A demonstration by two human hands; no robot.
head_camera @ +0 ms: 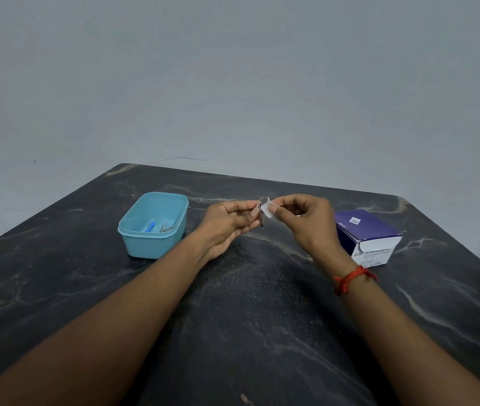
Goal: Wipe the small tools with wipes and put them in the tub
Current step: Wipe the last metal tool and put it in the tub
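Observation:
My left hand [228, 222] pinches a small metal nail clipper [261, 218] upright above the middle of the dark table. My right hand [306, 219] pinches a small white wipe [268, 209] and holds it against the clipper's top. To the left stands a light blue tub [133, 230]; inside it lie a blue-handled tool [150, 226] and a small metal tool [164, 227].
A purple and white box of alcohol swabs [366, 234] stands to the right of my right hand. The dark marble table [247, 303] ends at a grey wall behind. A red thread is tied round my right wrist [350, 278].

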